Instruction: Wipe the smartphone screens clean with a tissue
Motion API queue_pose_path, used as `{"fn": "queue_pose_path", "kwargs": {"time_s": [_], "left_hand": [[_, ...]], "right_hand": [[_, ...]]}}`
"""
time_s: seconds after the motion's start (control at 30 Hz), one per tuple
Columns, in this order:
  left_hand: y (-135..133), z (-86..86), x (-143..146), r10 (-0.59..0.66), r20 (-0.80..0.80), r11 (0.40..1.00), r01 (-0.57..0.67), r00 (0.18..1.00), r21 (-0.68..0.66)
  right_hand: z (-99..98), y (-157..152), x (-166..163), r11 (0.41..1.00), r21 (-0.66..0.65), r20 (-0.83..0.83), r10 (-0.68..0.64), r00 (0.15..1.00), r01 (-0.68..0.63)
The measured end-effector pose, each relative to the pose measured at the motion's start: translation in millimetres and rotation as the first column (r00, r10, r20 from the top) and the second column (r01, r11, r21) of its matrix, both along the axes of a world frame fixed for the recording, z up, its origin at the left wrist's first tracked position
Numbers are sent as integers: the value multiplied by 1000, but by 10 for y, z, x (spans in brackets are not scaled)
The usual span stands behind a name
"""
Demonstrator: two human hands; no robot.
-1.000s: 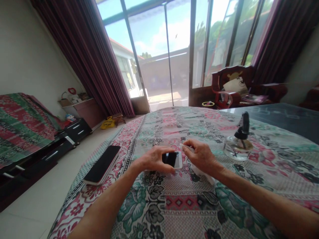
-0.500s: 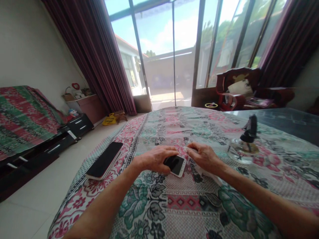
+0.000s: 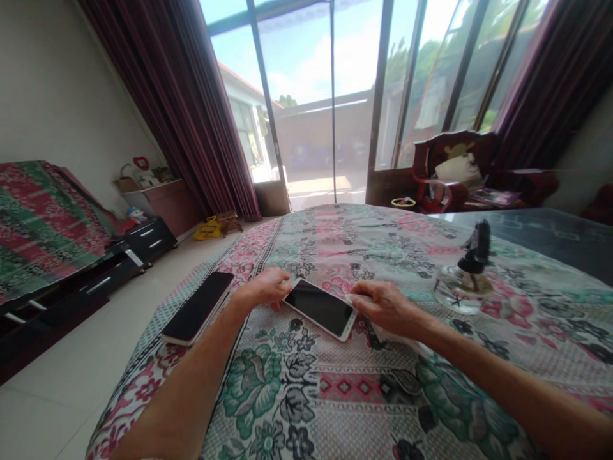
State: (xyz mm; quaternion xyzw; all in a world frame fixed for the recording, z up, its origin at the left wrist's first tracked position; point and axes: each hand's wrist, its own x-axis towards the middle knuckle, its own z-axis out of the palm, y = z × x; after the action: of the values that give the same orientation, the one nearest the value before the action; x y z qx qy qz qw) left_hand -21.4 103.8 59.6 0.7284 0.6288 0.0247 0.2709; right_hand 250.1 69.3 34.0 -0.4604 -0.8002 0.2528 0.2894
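A white-framed smartphone (image 3: 320, 309) with a dark screen lies tilted on the patterned cloth cover. My left hand (image 3: 265, 287) is at its far left end, fingers and thumb closed on that edge. At the opposite end, my right hand (image 3: 385, 308) is closed around a thin white cloth or tissue (image 3: 385, 333), whose tip touches the phone's right edge. The loose part of the white piece trails beneath the right wrist. Left of my left forearm lies a dark tablet-like slab or phone case (image 3: 198, 308).
A clear spray bottle (image 3: 463, 291) with a black trigger head stands right of my right hand. The floral cover (image 3: 268, 377) spreads over the surface. Beyond are a glass door (image 3: 306, 128), a wooden chair (image 3: 440, 172) and a yellow bag (image 3: 208, 228) on the floor.
My left hand has moved left off the phone's screen to its left end, baring most of the screen. My right hand with the white piece has shifted slightly left and down to the phone's edge.
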Motion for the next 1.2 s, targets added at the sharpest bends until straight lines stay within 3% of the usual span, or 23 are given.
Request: {"fn": "queue_pose_path", "kwargs": {"time_s": [0.2, 0.33, 0.47, 0.6, 0.73, 0.9, 1.03, 1.2], "left_hand": [[106, -103, 4, 33, 220, 993, -57, 975, 104], [72, -165, 179, -6, 318, 981, -56, 948, 186], [-31, -170, 364, -152, 379, 979, 88, 913, 181], [-153, -125, 480, -275, 260, 947, 214, 926, 241], [-261, -161, 627, -379, 58, 869, 333, 924, 365], [-295, -226, 712, -399, -32, 823, 373, 916, 428], [-277, -112, 585, -589, -39, 751, 564, 807, 342], [-276, -50, 545, -585, -73, 753, 574, 808, 321]], "right_hand": [[53, -81, -4, 979, -159, -41, 120, 992, -125], [97, -216, -74, 942, -170, -29, 288, 957, -288], [147, -343, -134, 860, -176, -67, 476, 877, -480], [235, -320, -56, 794, -272, -46, 553, 832, -543], [266, -160, 86, 876, -247, 43, 436, 899, -414], [186, 30, 173, 980, -105, 47, 177, 983, -172], [133, 85, 183, 997, -39, 97, 67, 993, -64], [80, 71, 150, 999, -9, 130, 40, 991, -39]]}}
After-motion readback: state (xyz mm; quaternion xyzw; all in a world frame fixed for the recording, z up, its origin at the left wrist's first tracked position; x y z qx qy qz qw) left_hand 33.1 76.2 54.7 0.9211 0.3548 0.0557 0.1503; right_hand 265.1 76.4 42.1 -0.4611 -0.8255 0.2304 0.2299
